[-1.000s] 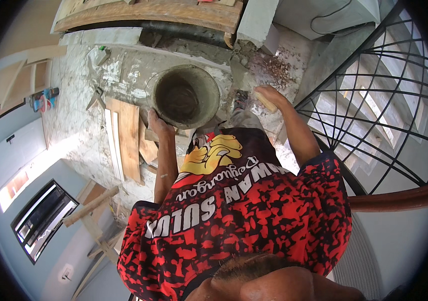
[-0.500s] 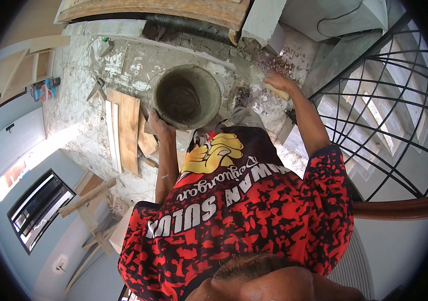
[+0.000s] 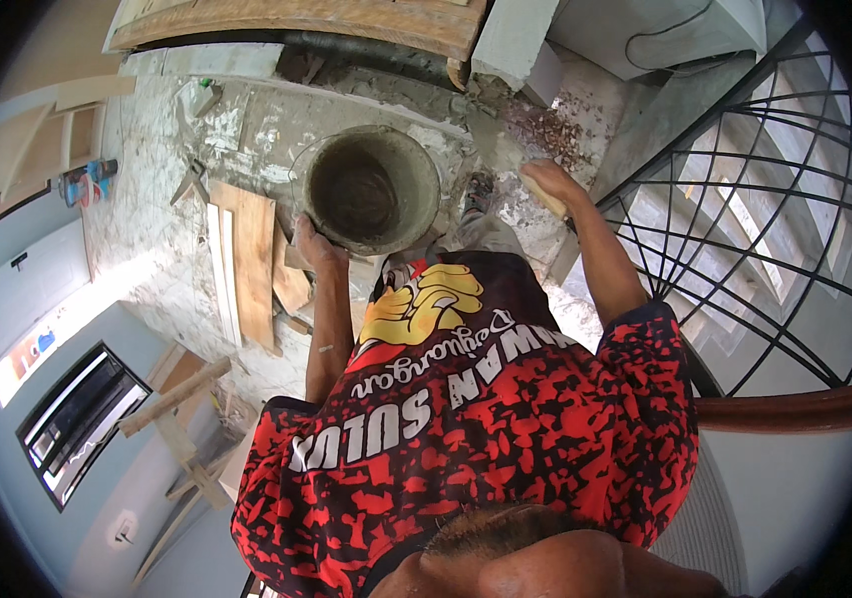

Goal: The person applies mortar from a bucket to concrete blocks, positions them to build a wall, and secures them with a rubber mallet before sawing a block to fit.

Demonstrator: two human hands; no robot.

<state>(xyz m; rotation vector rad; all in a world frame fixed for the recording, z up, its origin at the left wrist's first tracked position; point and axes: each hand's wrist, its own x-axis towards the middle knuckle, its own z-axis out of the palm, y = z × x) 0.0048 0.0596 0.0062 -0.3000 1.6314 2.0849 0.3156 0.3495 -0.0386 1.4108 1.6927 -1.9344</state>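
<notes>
Head view: left hand (image 3: 314, 244) grips (mortar-caked) bucket (image 3: 373, 189).

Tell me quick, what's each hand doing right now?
Left hand: closed on the rim of the grey bucket.
Right hand: closed around a wooden handle; the tool's end is hidden.

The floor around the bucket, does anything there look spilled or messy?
Yes. Reddish rubble lies scattered on the grey floor beyond the bucket, loose wooden planks lie beside it, and the bucket's inside is caked with grey mortar. The left hand touches its rim.
</notes>
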